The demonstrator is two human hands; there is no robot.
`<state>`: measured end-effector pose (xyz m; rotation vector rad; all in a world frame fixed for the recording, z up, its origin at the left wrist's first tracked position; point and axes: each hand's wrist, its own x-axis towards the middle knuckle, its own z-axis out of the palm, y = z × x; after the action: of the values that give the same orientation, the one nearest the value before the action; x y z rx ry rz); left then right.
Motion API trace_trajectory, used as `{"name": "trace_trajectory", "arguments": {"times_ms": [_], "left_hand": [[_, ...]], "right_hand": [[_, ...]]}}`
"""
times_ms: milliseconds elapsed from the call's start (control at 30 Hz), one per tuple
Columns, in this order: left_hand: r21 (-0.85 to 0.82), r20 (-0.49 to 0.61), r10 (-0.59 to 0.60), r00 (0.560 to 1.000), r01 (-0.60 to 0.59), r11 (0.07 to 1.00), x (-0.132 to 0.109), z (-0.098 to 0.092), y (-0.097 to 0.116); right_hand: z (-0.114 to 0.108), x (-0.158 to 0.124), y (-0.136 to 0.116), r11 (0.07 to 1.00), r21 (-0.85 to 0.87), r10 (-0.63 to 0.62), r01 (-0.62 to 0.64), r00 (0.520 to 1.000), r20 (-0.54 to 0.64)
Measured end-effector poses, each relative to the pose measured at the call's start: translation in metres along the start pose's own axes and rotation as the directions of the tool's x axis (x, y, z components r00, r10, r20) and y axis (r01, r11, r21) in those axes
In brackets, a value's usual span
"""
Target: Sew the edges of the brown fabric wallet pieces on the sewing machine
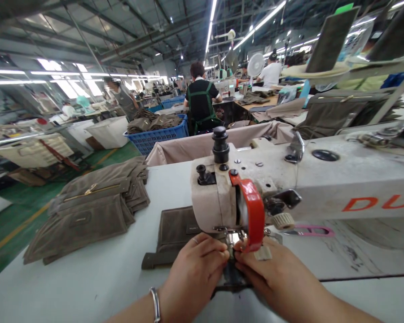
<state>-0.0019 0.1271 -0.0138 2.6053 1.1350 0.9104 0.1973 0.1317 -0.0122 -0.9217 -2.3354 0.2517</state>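
Note:
A cream sewing machine (289, 188) with a red guard (254, 215) stands on the white table (87, 278). A grey-brown fabric piece (175, 231) lies under its head and runs out to the left. My left hand (195, 273), with a bracelet at the wrist, presses its curled fingers together on the fabric just left of the needle. My right hand (276, 278) pinches the fabric from the right, below the red guard. The fingertips of both hands almost meet at the presser foot. The needle itself is hidden.
A stack of grey-brown sewn pieces (90, 208) lies at the table's left. Pink-handled snips (311, 231) rest behind the machine head. A blue basket (158, 134) of fabric and a person in a green apron (202, 103) are further back.

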Motion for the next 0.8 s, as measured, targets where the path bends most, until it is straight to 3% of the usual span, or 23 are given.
{"name": "trace_trajectory", "arguments": {"times_ms": [233, 800], "left_hand": [[-0.009, -0.019, -0.050, 0.999, 0.050, 0.999, 0.007, 0.003, -0.010], [-0.029, -0.043, -0.099, 0.994, 0.098, 0.995, 0.010, 0.008, -0.016]], "right_hand": [[0.010, -0.001, 0.009, 0.999, -0.051, -0.004, -0.001, 0.996, -0.093], [0.019, 0.000, 0.015, 0.999, -0.019, 0.026, -0.029, 0.993, -0.118]]}}
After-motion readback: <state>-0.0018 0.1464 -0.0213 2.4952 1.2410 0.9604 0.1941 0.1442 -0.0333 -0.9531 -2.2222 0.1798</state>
